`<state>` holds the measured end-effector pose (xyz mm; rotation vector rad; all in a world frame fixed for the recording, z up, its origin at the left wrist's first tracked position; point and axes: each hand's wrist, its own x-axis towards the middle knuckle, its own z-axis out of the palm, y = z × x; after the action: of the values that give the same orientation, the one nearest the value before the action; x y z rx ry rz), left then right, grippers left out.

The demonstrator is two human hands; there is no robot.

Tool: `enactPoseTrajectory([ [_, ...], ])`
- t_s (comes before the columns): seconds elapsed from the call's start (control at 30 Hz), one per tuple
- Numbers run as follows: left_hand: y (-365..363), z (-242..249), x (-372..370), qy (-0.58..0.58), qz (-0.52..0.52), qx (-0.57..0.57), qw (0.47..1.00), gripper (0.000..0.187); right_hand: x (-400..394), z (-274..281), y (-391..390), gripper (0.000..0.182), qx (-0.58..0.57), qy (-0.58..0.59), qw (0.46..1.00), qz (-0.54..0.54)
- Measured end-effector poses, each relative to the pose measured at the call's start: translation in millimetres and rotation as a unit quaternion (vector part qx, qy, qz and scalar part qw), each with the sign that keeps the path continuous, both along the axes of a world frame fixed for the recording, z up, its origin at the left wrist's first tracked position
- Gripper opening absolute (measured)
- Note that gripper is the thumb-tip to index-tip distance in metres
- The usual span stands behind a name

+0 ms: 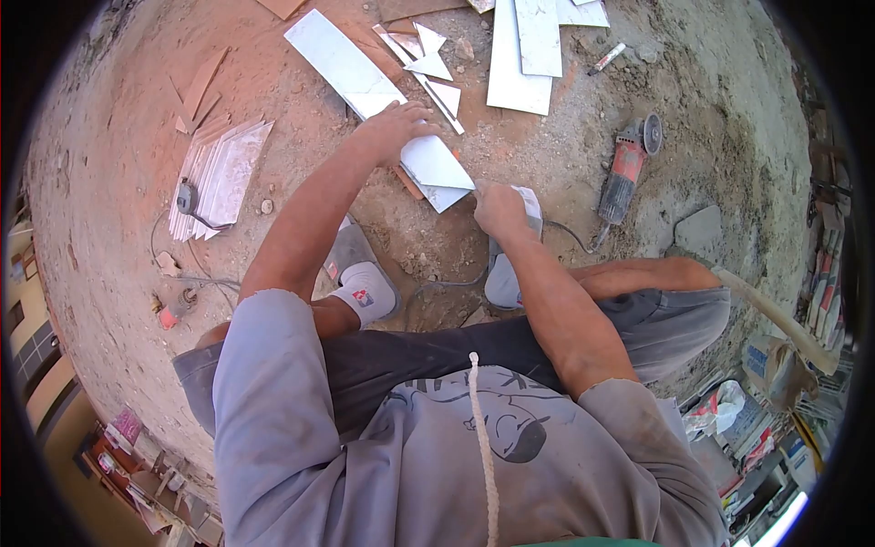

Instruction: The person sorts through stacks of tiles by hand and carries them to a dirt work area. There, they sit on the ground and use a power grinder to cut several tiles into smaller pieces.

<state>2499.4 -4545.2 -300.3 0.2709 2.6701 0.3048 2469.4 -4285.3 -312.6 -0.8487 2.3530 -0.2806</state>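
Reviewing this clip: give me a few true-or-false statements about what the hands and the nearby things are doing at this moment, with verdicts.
1. The left hand presses flat on a long white tile lying on the dirt ground. True.
2. The right hand holds the red angle grinder. False: the grinder lies on the ground to the right, untouched; the right hand is at the tile's near end, and what it grips cannot be made out.
3. A stack of tiles lies to the left. True.
4. The person is barefoot. False: grey shoes are worn.
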Motion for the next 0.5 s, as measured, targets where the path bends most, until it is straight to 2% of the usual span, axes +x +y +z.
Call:
enactPoseTrajectory([
  [0.5,-0.2,9.5,-5.6,-0.028,-0.008,-0.017,0.999,0.081,3.5,-0.6,-6.8,0.022,0.012,0.013,1.000,0.025],
])
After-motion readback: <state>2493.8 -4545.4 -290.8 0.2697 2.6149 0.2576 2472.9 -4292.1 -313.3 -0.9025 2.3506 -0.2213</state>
